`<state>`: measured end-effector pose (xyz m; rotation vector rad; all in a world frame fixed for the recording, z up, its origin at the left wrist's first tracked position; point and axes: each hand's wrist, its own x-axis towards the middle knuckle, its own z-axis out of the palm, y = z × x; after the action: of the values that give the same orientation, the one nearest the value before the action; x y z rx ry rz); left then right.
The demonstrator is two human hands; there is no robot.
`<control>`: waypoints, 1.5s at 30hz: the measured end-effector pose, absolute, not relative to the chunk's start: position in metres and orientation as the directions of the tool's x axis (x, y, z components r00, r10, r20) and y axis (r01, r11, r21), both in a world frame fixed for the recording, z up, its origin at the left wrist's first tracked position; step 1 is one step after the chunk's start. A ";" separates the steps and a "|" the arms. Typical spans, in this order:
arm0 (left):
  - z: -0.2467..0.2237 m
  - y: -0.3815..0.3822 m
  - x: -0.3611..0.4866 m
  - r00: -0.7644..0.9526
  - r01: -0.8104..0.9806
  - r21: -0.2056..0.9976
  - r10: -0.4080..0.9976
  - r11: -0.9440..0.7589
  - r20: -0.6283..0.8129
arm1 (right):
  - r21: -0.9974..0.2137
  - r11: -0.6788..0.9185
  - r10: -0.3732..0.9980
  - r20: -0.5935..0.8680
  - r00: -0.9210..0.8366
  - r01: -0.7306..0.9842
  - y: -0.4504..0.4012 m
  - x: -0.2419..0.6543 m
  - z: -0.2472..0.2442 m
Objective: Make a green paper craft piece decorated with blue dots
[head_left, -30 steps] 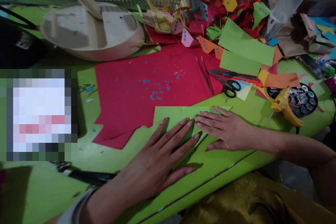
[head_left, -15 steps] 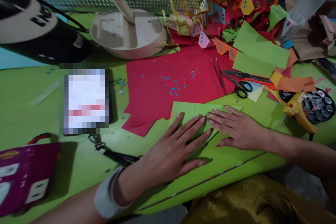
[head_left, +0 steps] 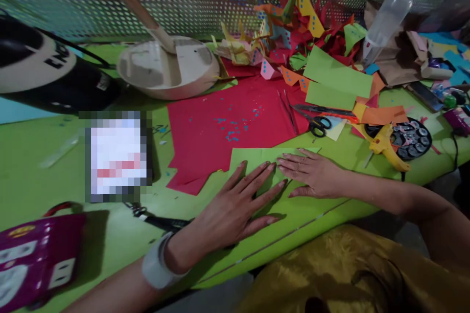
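Note:
A piece of light green paper (head_left: 249,157) lies on the green table near its front edge, partly covered by both hands. My left hand (head_left: 237,205) rests on it with fingers spread and a grey band on the wrist. Beside it, my right hand (head_left: 312,173) lies flat on the paper's right part, fingers stretched out and pointing left. The fingertips of the two hands nearly meet. Just behind the green paper is a red sheet (head_left: 205,142) strewn with small blue dots. Tweezers (head_left: 288,110) and black-handled scissors (head_left: 319,125) lie on its right side.
A yellow glue gun (head_left: 384,146) sits to the right by a dark round tray (head_left: 414,139). Folded coloured paper pieces (head_left: 290,34) are heaped at the back. A white fan base (head_left: 198,76), a dark bottle-like object (head_left: 55,68) and a purple box (head_left: 40,249) stand left.
The view has swung to the right, so the things sit further left in the picture and more of the table's right end shows. Both hands keep their places on the green paper.

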<state>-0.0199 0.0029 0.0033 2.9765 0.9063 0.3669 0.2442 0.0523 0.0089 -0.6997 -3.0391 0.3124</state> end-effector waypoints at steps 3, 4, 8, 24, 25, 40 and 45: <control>0.003 0.003 -0.019 0.811 0.542 0.075 0.545 -0.837 0.212 | -0.216 0.867 0.447 -0.057 -0.893 0.449 0.053 0.244 0.008; 0.003 0.003 -0.019 0.812 0.543 0.077 0.546 -0.836 0.207 | -0.221 0.865 0.449 -0.060 -0.891 0.451 0.053 0.244 0.008; 0.003 0.003 -0.018 0.814 0.542 0.079 0.546 -0.836 0.197 | -0.230 0.864 0.444 -0.069 -0.893 0.448 0.053 0.244 0.008; 0.001 0.004 -0.018 0.816 0.539 0.103 0.549 -0.836 0.183 | -0.313 0.825 0.445 -0.154 -0.882 0.471 0.061 0.268 0.023; 0.001 0.004 -0.017 0.815 0.541 0.103 0.550 -0.835 0.180 | -0.304 0.824 0.453 -0.153 -0.878 0.478 0.062 0.272 0.023; 0.035 0.012 0.010 0.816 0.560 0.144 0.573 -0.816 0.077 | -0.082 0.884 0.461 -0.023 -0.887 0.461 0.064 0.291 0.013; 0.028 0.015 0.027 0.792 0.594 0.093 0.602 -0.799 0.105 | -0.049 0.879 0.473 -0.013 -0.881 0.473 0.064 0.292 0.010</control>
<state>0.0274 0.0149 0.0284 2.9218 0.9758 0.1989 0.2919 0.0636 0.0099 -0.7672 -3.0456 0.0801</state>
